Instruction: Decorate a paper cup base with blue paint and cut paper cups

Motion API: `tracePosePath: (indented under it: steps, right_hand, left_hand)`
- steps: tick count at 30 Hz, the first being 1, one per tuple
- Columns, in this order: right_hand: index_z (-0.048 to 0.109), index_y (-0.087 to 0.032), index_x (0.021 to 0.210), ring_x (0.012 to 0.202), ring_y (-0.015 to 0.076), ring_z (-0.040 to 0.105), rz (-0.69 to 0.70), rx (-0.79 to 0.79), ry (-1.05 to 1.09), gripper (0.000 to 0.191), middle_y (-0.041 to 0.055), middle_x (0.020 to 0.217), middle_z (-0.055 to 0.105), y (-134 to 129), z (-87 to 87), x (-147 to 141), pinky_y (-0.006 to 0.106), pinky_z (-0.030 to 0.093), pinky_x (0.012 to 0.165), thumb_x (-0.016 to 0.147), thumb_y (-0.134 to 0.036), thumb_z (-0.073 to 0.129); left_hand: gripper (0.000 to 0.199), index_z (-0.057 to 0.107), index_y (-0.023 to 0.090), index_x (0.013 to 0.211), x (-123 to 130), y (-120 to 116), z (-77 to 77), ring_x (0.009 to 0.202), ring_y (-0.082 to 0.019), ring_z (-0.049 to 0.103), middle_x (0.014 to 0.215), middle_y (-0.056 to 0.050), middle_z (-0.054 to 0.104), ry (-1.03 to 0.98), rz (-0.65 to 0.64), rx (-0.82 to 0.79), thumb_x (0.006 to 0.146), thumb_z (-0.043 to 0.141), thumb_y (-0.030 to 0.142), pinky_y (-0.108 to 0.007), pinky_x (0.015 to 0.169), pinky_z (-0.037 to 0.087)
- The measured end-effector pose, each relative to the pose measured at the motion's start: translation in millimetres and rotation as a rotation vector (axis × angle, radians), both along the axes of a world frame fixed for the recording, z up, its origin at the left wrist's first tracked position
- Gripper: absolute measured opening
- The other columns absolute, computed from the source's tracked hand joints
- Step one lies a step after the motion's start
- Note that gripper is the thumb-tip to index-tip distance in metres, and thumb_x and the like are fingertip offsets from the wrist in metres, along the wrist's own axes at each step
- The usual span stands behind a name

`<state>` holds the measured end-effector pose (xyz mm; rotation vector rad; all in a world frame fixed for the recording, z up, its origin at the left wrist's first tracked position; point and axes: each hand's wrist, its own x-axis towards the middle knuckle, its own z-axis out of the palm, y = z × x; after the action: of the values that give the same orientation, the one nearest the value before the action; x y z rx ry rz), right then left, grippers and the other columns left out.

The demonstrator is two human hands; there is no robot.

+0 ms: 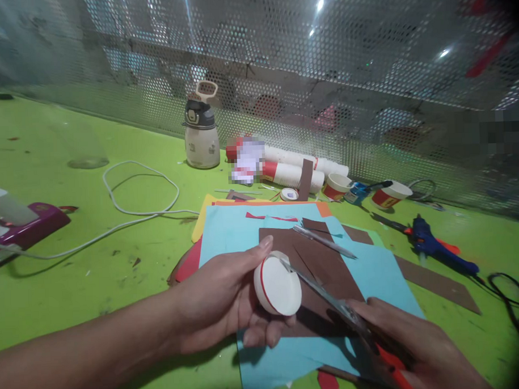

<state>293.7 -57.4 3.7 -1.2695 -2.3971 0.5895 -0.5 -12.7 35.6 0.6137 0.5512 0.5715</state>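
My left hand (233,297) holds a small white paper cup piece (280,285), a shallow round with a thin red line along its rim. Its flat white face is turned toward me. My right hand (417,336) grips a pair of scissors (331,298) by red-orange handles. The scissor tips touch the upper edge of the cup piece. Below both hands lie a brown paper sheet (330,266) and a light blue sheet (385,278). On the brown sheet rests a silver pen-like tool (324,241).
A blue glue gun (440,248) lies at right with its black cord. Behind the sheets are stacked paper cups (301,176), two single cups, including one paper cup (391,195), and a bottle (202,134). At left, a white cable (133,221) runs to a purple power strip (31,228).
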Motion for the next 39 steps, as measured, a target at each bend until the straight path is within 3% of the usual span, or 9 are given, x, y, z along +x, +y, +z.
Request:
tracePosePath:
  steps: [3,8,12,16,22,30,39]
  right_hand:
    - [0.056,-0.035,0.133,0.076,0.0179,0.069,-0.017,0.011,-0.014,0.047,0.0017,0.091,0.070,-1,-1.7,2,0.024,0.055,0.063,0.087,-0.027,0.066]
    - [0.053,-0.040,0.133,0.086,0.0204,0.071,-0.016,0.076,-0.036,0.054,0.0018,0.103,0.072,-1,-4.2,8,0.027,0.057,0.071,0.084,-0.027,0.071]
    - [0.053,-0.041,0.133,0.088,0.0200,0.072,-0.024,0.068,-0.053,0.054,0.0001,0.103,0.073,-2,-5.1,13,0.027,0.058,0.072,0.084,-0.024,0.067]
    - [0.057,-0.039,0.130,0.091,0.0224,0.073,-0.034,0.178,-0.071,0.055,0.0007,0.107,0.074,-3,-12.3,23,0.027,0.059,0.073,0.078,-0.023,0.070]
    - [0.054,-0.034,0.135,0.091,0.0241,0.072,-0.046,0.099,-0.150,0.061,0.0047,0.108,0.072,-8,-18.7,30,0.029,0.059,0.074,0.078,-0.020,0.069]
    - [0.048,-0.037,0.137,0.094,0.0225,0.071,-0.041,0.122,-0.204,0.060,0.0028,0.106,0.070,-7,-16.8,31,0.029,0.059,0.074,0.082,-0.022,0.064]
    - [0.054,-0.041,0.129,0.090,0.0214,0.073,-0.021,0.138,-0.044,0.055,-0.0020,0.105,0.075,-1,-1.6,13,0.024,0.059,0.070,0.080,-0.024,0.071]
  left_hand:
    - [0.053,0.063,0.011,0.082,0,0,-1.0,0.048,-0.011,0.060,0.066,-0.010,0.066,0.007,-0.004,0.008,0.095,0.042,0.058,-0.013,0.035,0.038]
    - [0.050,0.062,0.013,0.082,-1,1,-0.9,0.046,-0.011,0.059,0.063,-0.008,0.064,0.038,0.008,0.006,0.095,0.042,0.057,-0.014,0.034,0.034]
    - [0.049,0.061,0.013,0.082,-1,0,-0.4,0.045,-0.011,0.057,0.060,-0.006,0.062,0.052,0.010,0.020,0.095,0.043,0.056,-0.014,0.034,0.034]
    - [0.049,0.061,0.013,0.081,0,-2,0.1,0.045,-0.010,0.056,0.060,-0.007,0.061,0.057,0.009,0.020,0.095,0.044,0.056,-0.013,0.034,0.035]
    - [0.048,0.062,0.012,0.083,-1,-2,-0.5,0.046,-0.011,0.057,0.060,-0.007,0.062,0.031,0.018,0.021,0.096,0.042,0.054,-0.013,0.035,0.035]
    - [0.049,0.062,0.012,0.083,-2,0,-0.3,0.045,-0.011,0.057,0.061,-0.008,0.063,0.045,0.002,-0.005,0.095,0.043,0.055,-0.013,0.034,0.036]
    - [0.055,0.064,0.011,0.088,-3,0,0.4,0.041,-0.010,0.053,0.060,-0.008,0.063,0.035,-0.044,-0.022,0.098,0.034,0.056,-0.014,0.034,0.032]
